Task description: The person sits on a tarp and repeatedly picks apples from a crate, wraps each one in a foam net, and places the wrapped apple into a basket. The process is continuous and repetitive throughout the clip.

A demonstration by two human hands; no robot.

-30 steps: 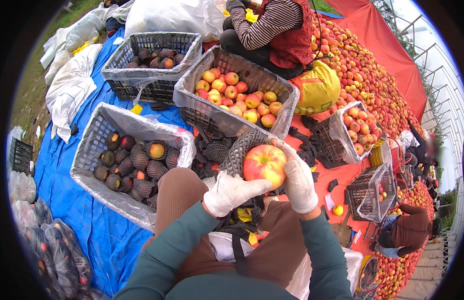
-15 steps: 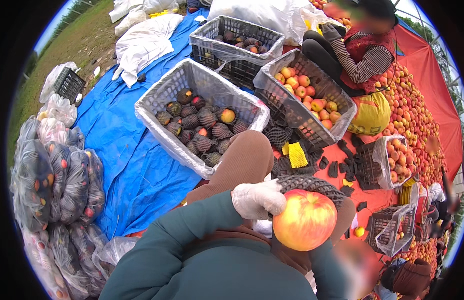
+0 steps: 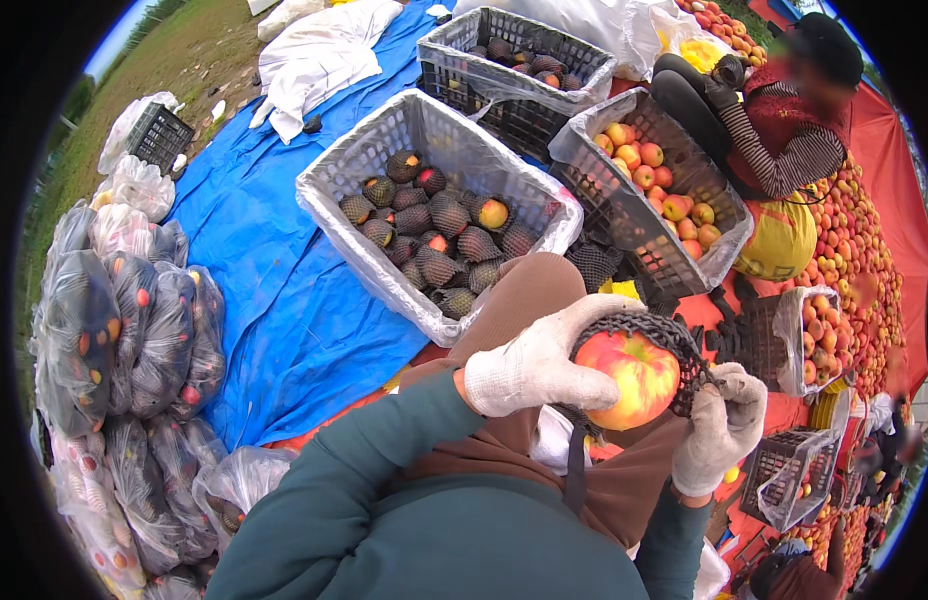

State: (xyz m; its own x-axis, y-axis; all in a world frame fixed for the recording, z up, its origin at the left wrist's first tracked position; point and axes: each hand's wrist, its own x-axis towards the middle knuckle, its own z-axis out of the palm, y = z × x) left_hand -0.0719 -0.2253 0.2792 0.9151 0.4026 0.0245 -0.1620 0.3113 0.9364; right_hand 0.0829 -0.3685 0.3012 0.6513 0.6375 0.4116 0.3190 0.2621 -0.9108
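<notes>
A large red-and-yellow apple (image 3: pixel 632 378) sits above my lap, partly inside a black foam net sleeve (image 3: pixel 656 326). My left hand (image 3: pixel 546 362), in a white knit glove, grips the apple from its left, thumb across the front and fingers over the top. On the other side my gloved right hand (image 3: pixel 720 425) pinches the edge of the sleeve between thumb and fingers. Just beyond my knee stands a plastic-lined crate (image 3: pixel 334 150) holding several apples in black net sleeves (image 3: pixel 449 215).
Bare apples fill part of a second lined crate (image 3: pixel 699 265) to the right. Another crate (image 3: pixel 514 90) of netted apples stands behind. Bagged apples (image 3: pixel 164 340) line the left of the blue tarp (image 3: pixel 274 300). A co-worker (image 3: pixel 784 130) sits at the far right beside a heap of apples (image 3: pixel 864 250).
My left hand has shifted from the net sleeve onto the apple. My right hand has come up into view and taken the sleeve's edge. The sleeve now wraps part of the apple.
</notes>
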